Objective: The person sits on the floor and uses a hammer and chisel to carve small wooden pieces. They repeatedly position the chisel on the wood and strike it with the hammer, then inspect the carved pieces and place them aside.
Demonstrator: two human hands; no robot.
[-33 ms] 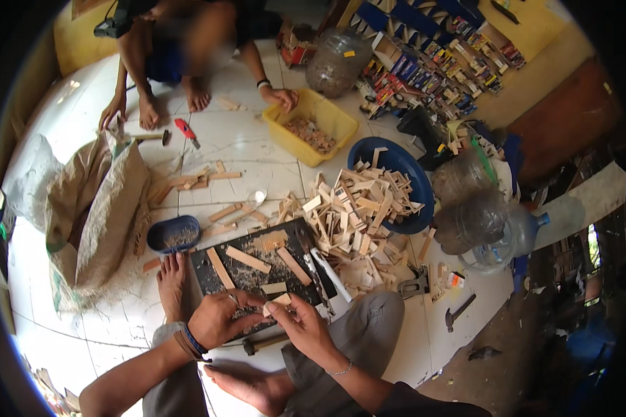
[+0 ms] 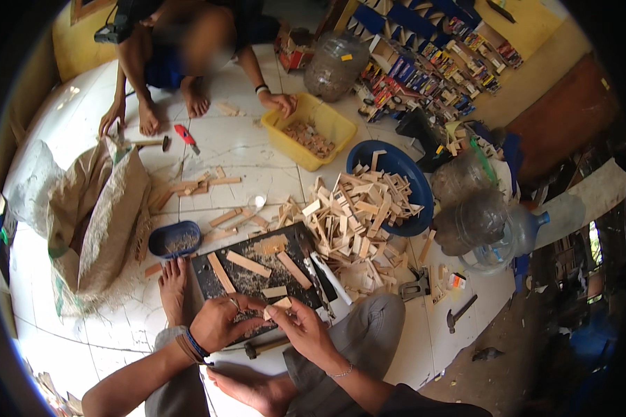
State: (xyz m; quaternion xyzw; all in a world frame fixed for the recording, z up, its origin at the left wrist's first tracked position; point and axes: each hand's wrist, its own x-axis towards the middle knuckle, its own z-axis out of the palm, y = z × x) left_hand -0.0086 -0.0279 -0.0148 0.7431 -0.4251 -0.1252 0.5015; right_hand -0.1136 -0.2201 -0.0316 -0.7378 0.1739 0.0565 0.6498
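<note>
Over the near edge of a black work board [image 2: 209,281], I hold a small pale wooden block [image 2: 281,304] between both hands. My left hand [image 2: 219,323] is closed, its thumb and fingertips at the block's left end. My right hand [image 2: 305,332] pinches the same block from the right. Fingers cover part of it. On the board lie a wooden strip [image 2: 221,272], a second strip [image 2: 249,264], a third strip [image 2: 295,270] and a short piece [image 2: 274,291], among sawdust. A hammer [image 2: 266,347] rests just below the board, partly behind my hands.
A heap of wooden pieces [image 2: 358,215] spills from a blue basin [image 2: 428,187]. Left are a blue tray [image 2: 174,238] and a sack [image 2: 111,222]. Across from me, another person's hand [image 2: 282,104] is at a yellow tub [image 2: 306,158]. Another hammer [image 2: 460,314] lies right.
</note>
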